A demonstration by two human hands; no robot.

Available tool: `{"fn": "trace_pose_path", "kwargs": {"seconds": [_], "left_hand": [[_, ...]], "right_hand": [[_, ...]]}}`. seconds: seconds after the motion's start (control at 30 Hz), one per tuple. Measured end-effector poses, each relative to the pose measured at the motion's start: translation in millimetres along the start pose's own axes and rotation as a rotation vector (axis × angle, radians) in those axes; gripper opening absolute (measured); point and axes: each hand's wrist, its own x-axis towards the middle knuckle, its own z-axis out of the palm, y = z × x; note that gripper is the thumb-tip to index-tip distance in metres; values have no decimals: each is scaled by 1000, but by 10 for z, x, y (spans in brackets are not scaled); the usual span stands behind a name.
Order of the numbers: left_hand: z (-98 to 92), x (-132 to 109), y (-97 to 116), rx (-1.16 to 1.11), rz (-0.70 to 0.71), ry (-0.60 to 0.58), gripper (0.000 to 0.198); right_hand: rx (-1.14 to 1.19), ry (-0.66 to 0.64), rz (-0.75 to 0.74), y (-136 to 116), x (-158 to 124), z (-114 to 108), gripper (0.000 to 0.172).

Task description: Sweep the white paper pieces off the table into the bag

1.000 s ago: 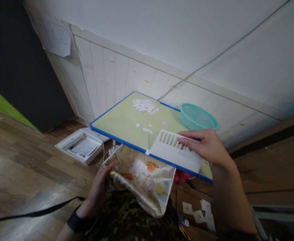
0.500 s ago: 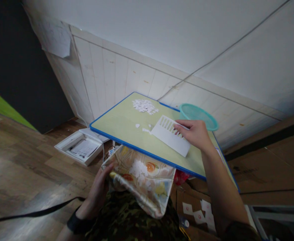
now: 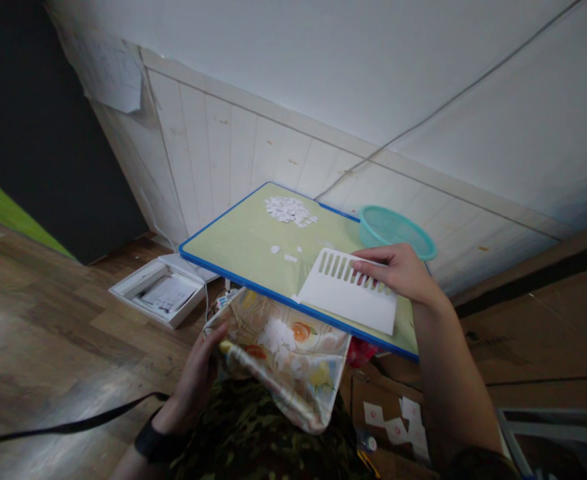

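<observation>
In my right hand (image 3: 398, 270) is a flat white scraper (image 3: 346, 300) with a row of slots, pinched by its slotted end. Its lower edge lies over the near part of the yellow-green tabletop (image 3: 233, 240), close to the blue rim. A few white scraps (image 3: 290, 258) lie left of the scraper, and a heap of white paper bits (image 3: 289, 211) sits farther back. My left hand (image 3: 201, 360) grips the left edge of a fruit-patterned cloth (image 3: 318, 353), which hangs below the table's front edge. White bits (image 3: 277, 335) rest in the cloth.
A turquoise basket (image 3: 396, 230) stands at the table's back right, against the panelled wall. On the floor at left is an open white box (image 3: 161, 293). White cards (image 3: 397, 430) lie on cardboard at lower right. A black strap (image 3: 73, 425) crosses the lower left.
My right hand has drawn the scraper toward the table's near edge and slightly right. Some scraps have moved with it from the middle of the table. My left hand and the cloth stay put.
</observation>
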Motion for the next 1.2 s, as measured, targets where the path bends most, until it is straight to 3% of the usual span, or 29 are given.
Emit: {"fn": "trace_pose_path", "kwargs": {"seconds": [0.17,0.67,1.0,1.2], "left_hand": [[2,1,-3,22,21,4,61],[-4,9,-12,33,31,-45,67],[-26,37,-35,22,14,-44,70],[-27,19,-21,16,16,-22,65]], "right_hand": [[18,1,35,36,17,16,46],[1,-115,153,66,28,34,40],[-70,146,77,132,54,87,37],[-85,133,56,102,64,101,37]]}}
